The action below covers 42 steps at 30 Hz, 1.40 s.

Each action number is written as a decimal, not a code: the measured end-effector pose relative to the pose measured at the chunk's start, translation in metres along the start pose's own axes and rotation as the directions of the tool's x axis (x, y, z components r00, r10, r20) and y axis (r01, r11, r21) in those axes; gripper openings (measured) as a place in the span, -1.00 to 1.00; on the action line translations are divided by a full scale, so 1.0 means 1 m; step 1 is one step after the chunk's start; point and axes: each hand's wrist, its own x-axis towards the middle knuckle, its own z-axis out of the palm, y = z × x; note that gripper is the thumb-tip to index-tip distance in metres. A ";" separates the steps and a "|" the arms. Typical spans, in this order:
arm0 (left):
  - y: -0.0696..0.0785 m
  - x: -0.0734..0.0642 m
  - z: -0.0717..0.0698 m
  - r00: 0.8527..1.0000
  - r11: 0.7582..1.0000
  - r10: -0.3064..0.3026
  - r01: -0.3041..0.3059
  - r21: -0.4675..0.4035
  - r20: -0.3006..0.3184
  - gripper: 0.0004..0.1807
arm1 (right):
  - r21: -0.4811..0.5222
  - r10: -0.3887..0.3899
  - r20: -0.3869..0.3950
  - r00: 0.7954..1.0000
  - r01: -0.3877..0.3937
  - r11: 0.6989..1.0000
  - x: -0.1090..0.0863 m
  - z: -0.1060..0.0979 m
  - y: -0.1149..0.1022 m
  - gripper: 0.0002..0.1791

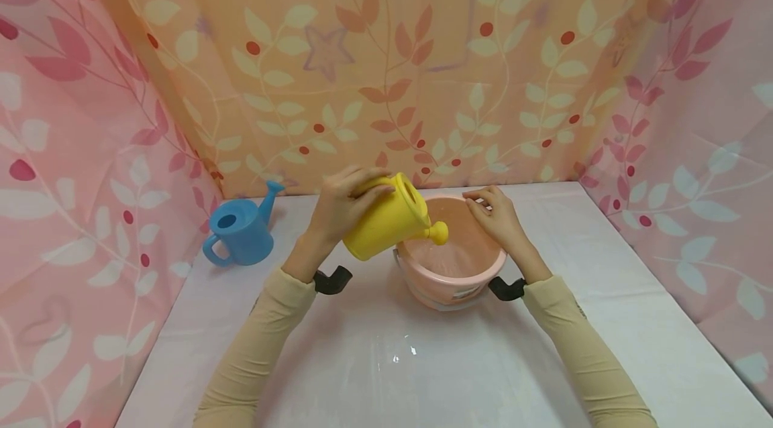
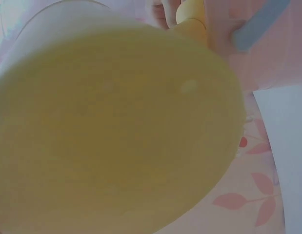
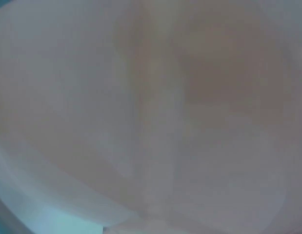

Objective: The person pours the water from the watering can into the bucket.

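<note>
My left hand (image 1: pixel 345 205) grips the handle of a yellow watering can (image 1: pixel 386 223). The can is held tipped to the right above the table, its round spout head (image 1: pixel 439 233) over the opening of a pink bucket (image 1: pixel 443 290). Faint streaks show inside the bucket below the spout. My right hand (image 1: pixel 496 217) holds the bucket's rim at its back right, thumb toward the inside. In the left wrist view the yellow can's base (image 2: pixel 121 131) fills most of the picture and hides the left fingers. The right wrist view is too blurred to make out the fingers.
A blue watering can (image 1: pixel 241 233) stands at the back left, spout pointing right. Small wet-looking glints (image 1: pixel 404 351) lie on the white table cover (image 1: pixel 362 388) in front of the bucket. Leaf-patterned curtains (image 1: pixel 386 79) enclose the back and both sides.
</note>
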 end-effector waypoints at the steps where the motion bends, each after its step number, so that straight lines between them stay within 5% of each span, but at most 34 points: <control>1: 0.000 0.000 0.000 1.000 1.000 0.000 0.000 0.001 0.002 -0.74 | 0.000 0.002 0.001 1.000 -0.002 1.000 0.000 0.000 0.000 -0.76; 42: 0.004 0.002 -0.004 0.998 0.998 0.042 -0.044 0.037 0.041 -0.73 | -0.005 0.018 -0.003 1.000 -0.018 1.000 -0.001 -0.001 -0.004 -0.76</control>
